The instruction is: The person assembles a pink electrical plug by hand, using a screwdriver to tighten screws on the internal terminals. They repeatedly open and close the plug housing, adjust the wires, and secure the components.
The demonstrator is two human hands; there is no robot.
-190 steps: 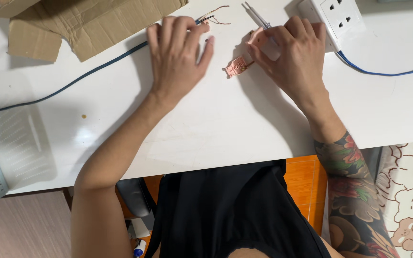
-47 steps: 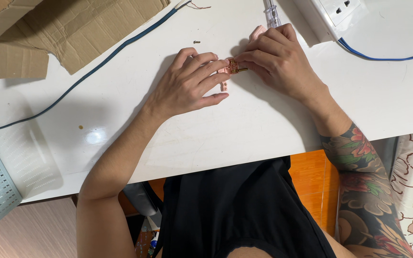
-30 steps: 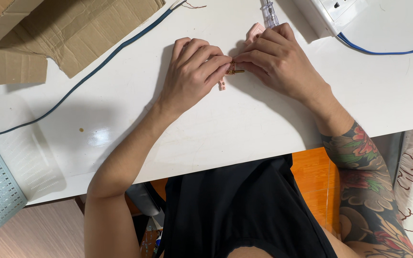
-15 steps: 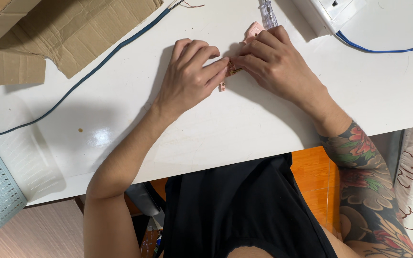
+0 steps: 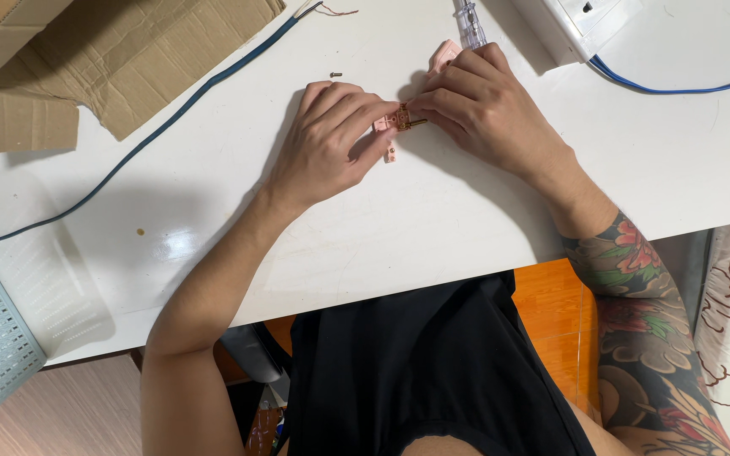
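Head view: my left hand (image 5: 331, 139) and right hand (image 5: 487, 105) meet at the middle of the white table (image 5: 433, 228), both pinched narrowly on one small pink plug part (image 5: 392, 122) with brass metal showing. A brass prong points toward my right fingertips (image 5: 433, 101), which close on it; my left fingers curl over the pink body and press it to the table. Compared with the frames of the last second or two, the hands sit slightly closer and the part has barely shifted, so I judge the work to be a fine fitting step, not a move. A second pink piece (image 5: 445, 52) lies just beyond my right hand, beside the clear-handled screwdriver (image 5: 469, 21). A small screw (image 5: 335, 74) lies loose near my left hand. The dark cable (image 5: 171, 127) runs past the cardboard (image 5: 128, 59), well apart from both hands.
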